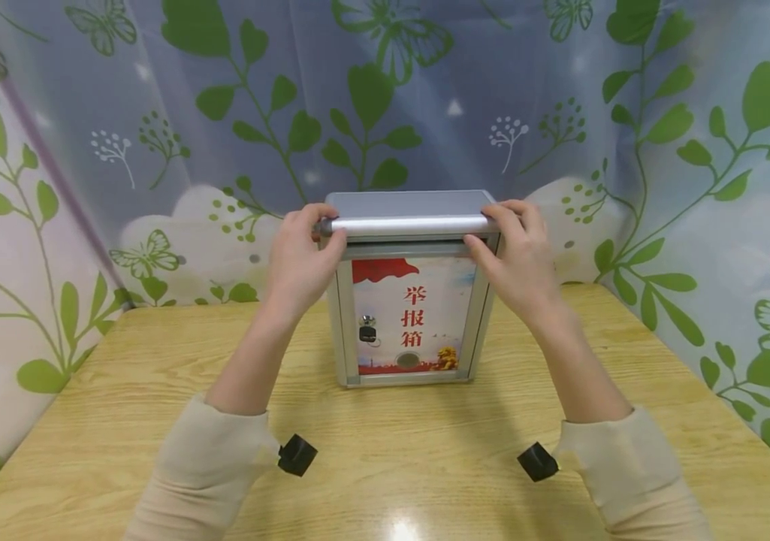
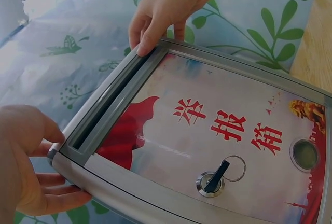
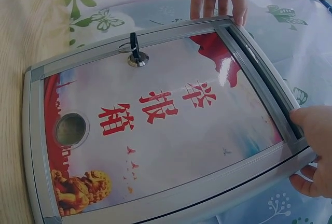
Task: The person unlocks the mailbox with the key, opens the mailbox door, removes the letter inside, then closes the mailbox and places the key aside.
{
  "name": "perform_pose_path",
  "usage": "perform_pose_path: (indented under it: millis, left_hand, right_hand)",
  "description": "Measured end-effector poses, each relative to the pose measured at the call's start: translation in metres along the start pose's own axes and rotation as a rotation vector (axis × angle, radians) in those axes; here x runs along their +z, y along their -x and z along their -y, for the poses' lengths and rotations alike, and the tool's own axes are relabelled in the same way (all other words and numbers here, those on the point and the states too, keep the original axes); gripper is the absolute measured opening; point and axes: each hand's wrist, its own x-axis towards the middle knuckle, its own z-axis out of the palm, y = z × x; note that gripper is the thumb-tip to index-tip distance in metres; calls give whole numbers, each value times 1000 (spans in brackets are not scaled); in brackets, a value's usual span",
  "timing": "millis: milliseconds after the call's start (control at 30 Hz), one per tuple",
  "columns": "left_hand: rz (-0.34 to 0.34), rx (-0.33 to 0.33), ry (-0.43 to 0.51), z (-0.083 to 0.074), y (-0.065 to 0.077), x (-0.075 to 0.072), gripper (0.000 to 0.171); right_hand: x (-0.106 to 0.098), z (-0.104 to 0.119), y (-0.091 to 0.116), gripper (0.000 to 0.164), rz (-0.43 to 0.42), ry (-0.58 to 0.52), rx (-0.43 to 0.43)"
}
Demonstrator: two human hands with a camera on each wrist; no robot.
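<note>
A silver metal-framed report box (image 1: pixel 391 312) with red Chinese characters on its white front stands upright on the table. My left hand (image 1: pixel 306 255) grips its upper left corner, thumb on the front edge and fingers round the side. At the upper right corner my right hand (image 1: pixel 523 259) holds on, thumb in front by the slot and fingers over the top. Under the top edge runs a long dark slot (image 2: pixel 114 98). A key (image 2: pixel 217 176) with a ring sits in the lock on the front's left side. Low on the panel is a round window (image 3: pixel 71 130).
The box rests on a light wooden table (image 1: pixel 175 353). Behind and at both sides hangs a cloth (image 1: pixel 222 150) printed with green leaves and butterflies. Small black cameras (image 1: pixel 297 455) are fixed at both wrists.
</note>
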Motion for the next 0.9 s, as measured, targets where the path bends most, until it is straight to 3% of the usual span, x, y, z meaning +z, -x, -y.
perform_pose_path:
  millis: [600, 900]
  left_hand:
    - [-32, 27, -40, 5, 4, 4, 31]
    - [-121, 166, -111, 9, 6, 12, 28]
  right_hand:
    - [3, -2, 3, 37, -9, 8, -24]
    - [2, -1, 3, 36, -4, 19, -17]
